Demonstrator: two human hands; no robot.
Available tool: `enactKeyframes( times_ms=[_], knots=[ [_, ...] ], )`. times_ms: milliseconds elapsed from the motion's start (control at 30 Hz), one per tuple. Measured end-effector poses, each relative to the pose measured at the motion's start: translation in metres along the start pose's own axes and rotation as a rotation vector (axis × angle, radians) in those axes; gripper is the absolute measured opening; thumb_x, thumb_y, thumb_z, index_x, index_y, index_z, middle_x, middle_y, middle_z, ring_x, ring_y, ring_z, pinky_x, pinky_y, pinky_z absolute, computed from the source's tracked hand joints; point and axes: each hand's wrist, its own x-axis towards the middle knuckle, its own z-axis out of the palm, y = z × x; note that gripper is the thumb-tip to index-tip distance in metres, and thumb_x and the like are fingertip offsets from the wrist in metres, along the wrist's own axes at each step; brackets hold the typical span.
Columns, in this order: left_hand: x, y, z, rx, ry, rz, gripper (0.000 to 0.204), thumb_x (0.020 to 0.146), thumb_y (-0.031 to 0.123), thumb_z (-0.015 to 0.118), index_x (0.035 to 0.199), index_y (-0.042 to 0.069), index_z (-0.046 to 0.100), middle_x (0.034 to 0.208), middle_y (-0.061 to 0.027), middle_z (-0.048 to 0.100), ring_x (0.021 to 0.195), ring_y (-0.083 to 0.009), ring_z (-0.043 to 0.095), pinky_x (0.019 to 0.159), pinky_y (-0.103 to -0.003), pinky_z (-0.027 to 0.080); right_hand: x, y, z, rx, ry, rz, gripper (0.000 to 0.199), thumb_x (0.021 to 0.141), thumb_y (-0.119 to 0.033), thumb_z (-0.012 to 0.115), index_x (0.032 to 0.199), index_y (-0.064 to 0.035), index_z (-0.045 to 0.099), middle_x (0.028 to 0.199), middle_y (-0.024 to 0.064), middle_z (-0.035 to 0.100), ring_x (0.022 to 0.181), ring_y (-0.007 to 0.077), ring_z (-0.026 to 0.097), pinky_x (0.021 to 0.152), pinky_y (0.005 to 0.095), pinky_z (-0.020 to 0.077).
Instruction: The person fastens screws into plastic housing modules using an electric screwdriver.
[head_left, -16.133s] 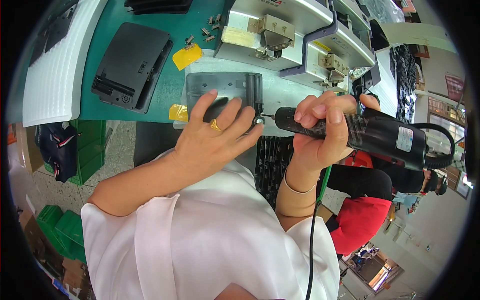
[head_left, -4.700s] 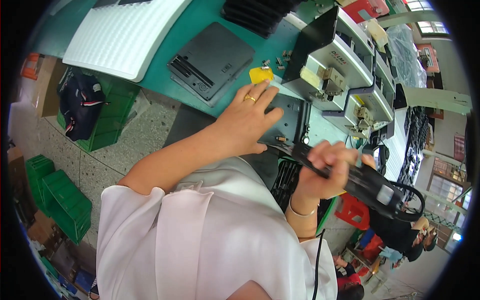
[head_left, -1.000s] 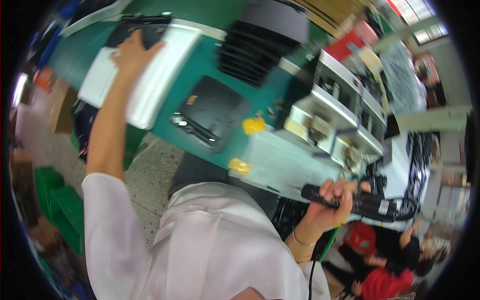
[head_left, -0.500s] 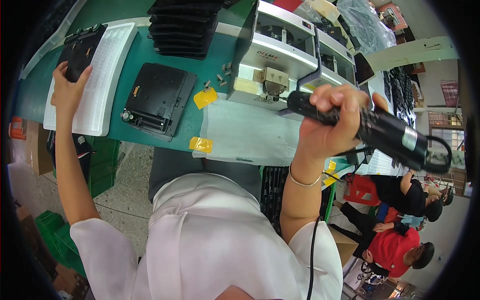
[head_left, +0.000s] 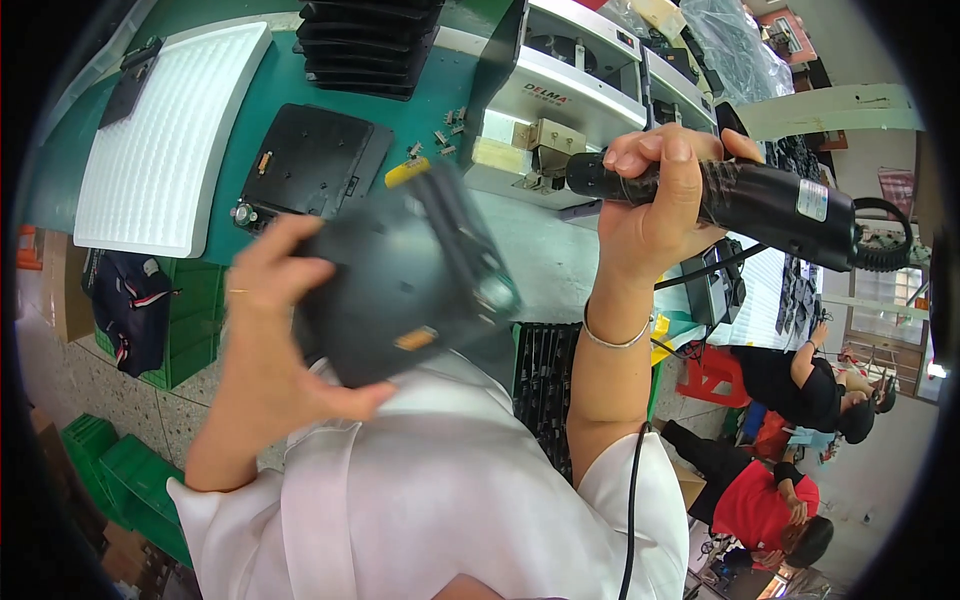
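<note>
My left hand point(head_left: 280, 340) grips a black plastic housing point(head_left: 380, 270) by its edge and holds it up in front of my body, over the near side of the bench. The housing is tilted and smeared by motion; a brass-coloured piece and a round silvery part show on it. My right hand point(head_left: 675, 195) is wrapped round a black corded electric screwdriver point(head_left: 790, 205). Its nose points left, close to the outlet of a silver-grey screw feeder point(head_left: 555, 110); whether they touch I cannot tell. A similar black housing point(head_left: 310, 155) lies on the green bench mat point(head_left: 235, 150).
At the left a white ribbed tray point(head_left: 160, 170) carries another black part point(head_left: 130, 85). Stacked black trays point(head_left: 370, 45) stand at the back. Small metal parts point(head_left: 450, 125) lie beside the feeder. Green crates point(head_left: 200, 310) are below left. Co-workers point(head_left: 765, 505) sit at right.
My left hand has brought the black housing from the white tray rightward and toward me, turning it. My right hand has risen slightly with the screwdriver, which is now more level.
</note>
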Motion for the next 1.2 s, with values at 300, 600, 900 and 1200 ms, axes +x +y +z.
enactKeyframes(
  times_ms=[300,600,900,1200],
  knots=[
    [0.017,-0.019,0.093,0.049,-0.222,0.079,0.078,0.054,0.027,0.086,0.118,0.008,0.045,0.133,-0.0229,0.036,0.122,-0.0426,0.04,0.098,-0.051,0.036,0.002,-0.002,0.016,-0.267,-0.178,0.018,0.041,0.083,0.003,0.063,0.116,0.0013,0.04,0.068,0.012,0.06,0.05,0.0169,0.057,0.051,0.0307,0.0494],
    [0.029,-0.026,0.094,0.139,-0.307,0.015,0.068,0.063,0.019,0.081,0.122,0.008,0.048,0.144,-0.0204,0.031,0.138,-0.0392,0.027,0.105,-0.052,0.031,0.01,-0.003,-0.002,-0.159,-0.102,0.182,0.038,0.086,0.001,0.06,0.118,0.0015,0.04,0.068,0.0123,0.057,0.05,0.0173,0.053,0.05,0.0357,0.0489],
    [0.028,-0.014,0.122,0.01,-0.16,0.268,0.047,0.06,0.014,0.079,0.105,0.015,0.065,0.115,-0.0093,0.053,0.111,-0.0293,0.049,0.092,-0.043,0.038,-0.041,-0.042,-0.033,-0.084,-0.009,0.251,0.049,0.083,0.001,0.064,0.12,-0.0013,0.032,0.066,0.0094,0.057,0.048,0.0176,0.053,0.045,0.0291,0.0477],
    [0.036,-0.014,0.154,0.131,-0.025,0.409,0.039,0.061,0.016,0.076,0.099,0.018,0.068,0.1,-0.0024,0.055,0.098,-0.0219,0.053,0.086,-0.041,0.039,-0.056,-0.038,-0.038,-0.16,-0.006,0.265,0.046,0.083,0.001,0.063,0.117,-0.0026,0.033,0.066,0.009,0.057,0.048,0.0172,0.054,0.046,0.0285,0.047]
  ],
)
